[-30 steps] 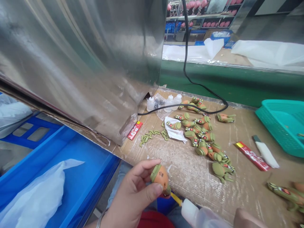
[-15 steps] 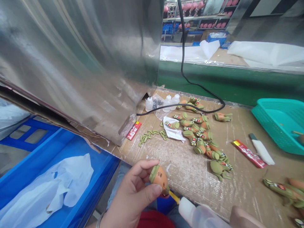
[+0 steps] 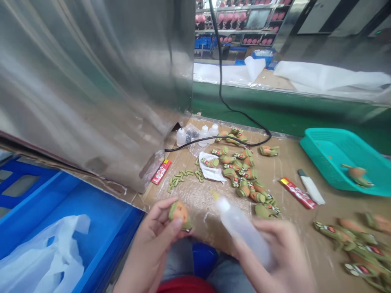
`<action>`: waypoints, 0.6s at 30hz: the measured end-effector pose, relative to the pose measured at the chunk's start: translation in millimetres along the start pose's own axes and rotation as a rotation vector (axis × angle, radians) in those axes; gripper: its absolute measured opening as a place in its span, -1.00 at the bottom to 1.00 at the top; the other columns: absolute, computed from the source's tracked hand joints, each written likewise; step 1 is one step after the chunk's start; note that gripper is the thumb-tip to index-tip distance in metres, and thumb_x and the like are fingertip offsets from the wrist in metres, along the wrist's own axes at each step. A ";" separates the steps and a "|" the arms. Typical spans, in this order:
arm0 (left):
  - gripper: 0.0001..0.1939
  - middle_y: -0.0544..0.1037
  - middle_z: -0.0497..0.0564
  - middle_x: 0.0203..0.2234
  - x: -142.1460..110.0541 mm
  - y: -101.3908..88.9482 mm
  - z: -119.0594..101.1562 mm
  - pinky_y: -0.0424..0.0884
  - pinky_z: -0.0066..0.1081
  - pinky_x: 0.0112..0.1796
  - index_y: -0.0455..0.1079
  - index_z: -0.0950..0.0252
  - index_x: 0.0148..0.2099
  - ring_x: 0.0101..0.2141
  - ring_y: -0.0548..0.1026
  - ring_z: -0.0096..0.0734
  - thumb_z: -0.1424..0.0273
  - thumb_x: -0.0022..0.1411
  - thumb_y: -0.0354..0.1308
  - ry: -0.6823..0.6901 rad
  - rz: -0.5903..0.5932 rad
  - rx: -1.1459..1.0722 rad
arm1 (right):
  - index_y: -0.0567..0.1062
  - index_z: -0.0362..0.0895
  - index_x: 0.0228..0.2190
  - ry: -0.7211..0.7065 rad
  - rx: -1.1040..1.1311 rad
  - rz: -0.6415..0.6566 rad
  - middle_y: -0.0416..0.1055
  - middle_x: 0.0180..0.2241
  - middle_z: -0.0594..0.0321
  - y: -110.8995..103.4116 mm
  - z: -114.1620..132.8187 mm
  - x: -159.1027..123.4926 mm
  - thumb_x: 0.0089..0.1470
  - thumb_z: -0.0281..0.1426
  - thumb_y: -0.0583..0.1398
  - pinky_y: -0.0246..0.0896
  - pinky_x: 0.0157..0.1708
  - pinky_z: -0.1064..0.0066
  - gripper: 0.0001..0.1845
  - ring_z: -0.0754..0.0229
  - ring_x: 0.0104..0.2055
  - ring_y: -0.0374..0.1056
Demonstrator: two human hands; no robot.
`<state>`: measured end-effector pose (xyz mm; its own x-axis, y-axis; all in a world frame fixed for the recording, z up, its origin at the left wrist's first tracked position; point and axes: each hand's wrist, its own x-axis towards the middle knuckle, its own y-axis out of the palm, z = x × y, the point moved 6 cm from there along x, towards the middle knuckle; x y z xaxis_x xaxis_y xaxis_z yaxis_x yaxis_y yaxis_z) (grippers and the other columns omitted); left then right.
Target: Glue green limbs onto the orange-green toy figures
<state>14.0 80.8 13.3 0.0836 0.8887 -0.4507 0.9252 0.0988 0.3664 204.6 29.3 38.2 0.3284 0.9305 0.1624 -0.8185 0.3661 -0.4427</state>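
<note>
My left hand (image 3: pixel 152 240) pinches a small orange and green toy part (image 3: pixel 179 213) between thumb and fingers at the near table edge. My right hand (image 3: pixel 281 256), blurred by motion, grips a translucent squeeze bottle (image 3: pixel 241 228) whose yellow tip points up and left, apart from the toy part. A cluster of several green and orange toy figures (image 3: pixel 244 175) lies on the cardboard-covered table (image 3: pixel 287 175) beyond my hands. Several small green pieces (image 3: pixel 181 179) lie left of that cluster.
A large metal sheet (image 3: pixel 91 81) leans over the table's left side. A blue crate (image 3: pixel 76 219) with a white bag sits lower left. A teal basket (image 3: pixel 336 154) holds one figure at right. Two red packets (image 3: pixel 297 193), small white bottles (image 3: pixel 204 133) and a black cable (image 3: pixel 232 114) lie around.
My right hand has lifted the squeeze bottle up and away from the toy part, its tip now pointing upward. My left hand shifted left with the part. The view turned right.
</note>
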 end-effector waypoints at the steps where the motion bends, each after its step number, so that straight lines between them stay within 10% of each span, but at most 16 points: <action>1: -0.70 0.58 0.02 -0.30 1.3 -0.6 -0.7 0.47 -0.35 -0.34 0.38 0.23 -0.10 -0.33 0.48 -0.34 0.40 0.07 0.25 0.013 -0.019 0.008 | 0.20 0.00 -0.26 -0.018 -0.026 -0.003 0.41 -0.33 0.31 10.2 -6.7 7.2 0.05 -0.30 0.17 0.33 -0.40 0.51 -0.76 0.23 -0.31 0.41; 7: -0.63 0.62 0.01 -0.33 3.8 -0.4 6.5 0.52 -0.37 -0.36 0.38 0.21 -0.09 -0.36 0.52 -0.31 0.38 0.00 0.30 -0.030 -0.001 0.028 | 0.19 -0.04 -0.04 -0.049 -0.139 0.021 0.35 -0.06 0.22 46.9 -42.5 24.4 0.05 -0.41 0.13 0.24 -0.07 0.37 -0.59 0.20 -0.04 0.32; 13: -0.64 0.62 0.00 -0.34 5.0 -6.8 11.4 0.55 -0.33 -0.38 0.41 0.19 -0.11 -0.36 0.52 -0.27 0.36 -0.02 0.31 -0.040 -0.015 0.022 | 0.35 -0.06 -0.25 -0.051 -0.404 -0.222 0.35 -0.27 0.20 -38.1 -67.0 -1.2 0.15 -0.28 0.08 0.19 -0.20 0.25 -0.85 0.10 -0.20 0.29; 18: -0.68 0.61 -0.01 -0.38 -0.2 9.6 15.6 0.53 -0.34 -0.40 0.42 0.19 -0.13 -0.40 0.50 -0.31 0.38 0.00 0.30 -0.084 0.047 0.020 | 0.44 -0.09 -0.40 0.004 -0.545 -0.130 0.34 -0.35 0.16 -68.4 -105.4 6.8 0.06 -0.24 0.08 0.17 -0.32 0.21 -0.78 0.04 -0.30 0.28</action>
<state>28.6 74.6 4.2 0.1573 0.8516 -0.5000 0.9266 0.0479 0.3731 312.5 9.2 -23.3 0.4131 0.8777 0.2429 -0.4096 0.4173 -0.8112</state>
